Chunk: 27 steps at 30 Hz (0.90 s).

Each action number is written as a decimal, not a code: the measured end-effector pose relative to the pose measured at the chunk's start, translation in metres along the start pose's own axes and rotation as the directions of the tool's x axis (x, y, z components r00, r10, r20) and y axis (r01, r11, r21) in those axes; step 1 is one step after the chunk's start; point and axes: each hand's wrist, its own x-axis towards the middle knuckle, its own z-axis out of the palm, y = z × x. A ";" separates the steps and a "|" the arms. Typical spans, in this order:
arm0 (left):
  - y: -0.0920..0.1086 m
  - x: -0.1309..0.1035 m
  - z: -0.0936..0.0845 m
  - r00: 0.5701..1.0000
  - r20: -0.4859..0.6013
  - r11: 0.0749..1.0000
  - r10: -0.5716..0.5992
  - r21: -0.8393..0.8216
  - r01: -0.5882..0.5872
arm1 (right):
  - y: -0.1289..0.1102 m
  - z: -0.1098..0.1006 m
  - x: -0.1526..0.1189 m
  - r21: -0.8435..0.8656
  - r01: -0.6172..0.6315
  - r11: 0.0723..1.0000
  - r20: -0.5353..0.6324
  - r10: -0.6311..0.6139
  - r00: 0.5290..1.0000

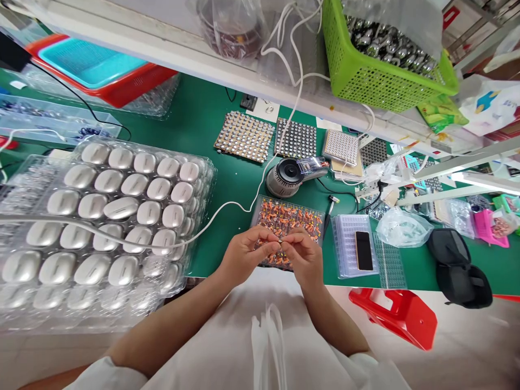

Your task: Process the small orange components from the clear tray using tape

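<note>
My left hand [249,252] and my right hand [303,253] meet fingertip to fingertip, both pinched on one tiny part between them. That part is too small and too covered by my fingers to name. Below them lies a clear tray [284,214] filled with rows of small orange pieces, its near side partly hidden by my hands. Just beyond the tray stands a round grey device with a black top [285,174]. A small dark tool with a metal head [331,206] rests at the tray's right edge.
At left, stacked clear trays hold silvery oval cases [109,181]; a white cable [227,205] runs across them. Behind are boards of small round parts [246,135]. A phone [363,251] lies on white trays at right. A shelf with a green basket [365,81] overhangs the bench.
</note>
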 end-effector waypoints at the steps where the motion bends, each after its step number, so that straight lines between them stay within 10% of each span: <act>1: 0.001 0.001 -0.002 0.999 0.026 1.000 -0.027 -0.011 0.027 | 0.001 -0.001 0.000 -0.007 0.003 1.000 0.009 -0.003 1.000; 6: 0.007 0.003 -0.014 0.961 0.249 0.987 -0.122 -0.069 0.144 | 0.014 -0.004 -0.009 0.061 -0.079 0.995 0.108 0.072 0.992; 11: -0.009 0.000 -0.021 0.800 0.505 0.901 -0.323 -0.095 0.424 | 0.030 -0.006 -0.029 0.176 -0.271 0.946 0.263 0.220 0.939; 19: -0.063 0.001 0.005 0.879 0.222 0.883 -0.421 -0.120 0.453 | 0.067 -0.020 -0.036 -0.071 -0.276 0.958 0.148 0.284 0.947; 27: -0.092 0.011 -0.004 0.901 0.013 0.895 -0.434 -0.104 0.433 | 0.127 -0.074 0.002 -0.546 -0.421 0.724 -0.113 0.435 0.893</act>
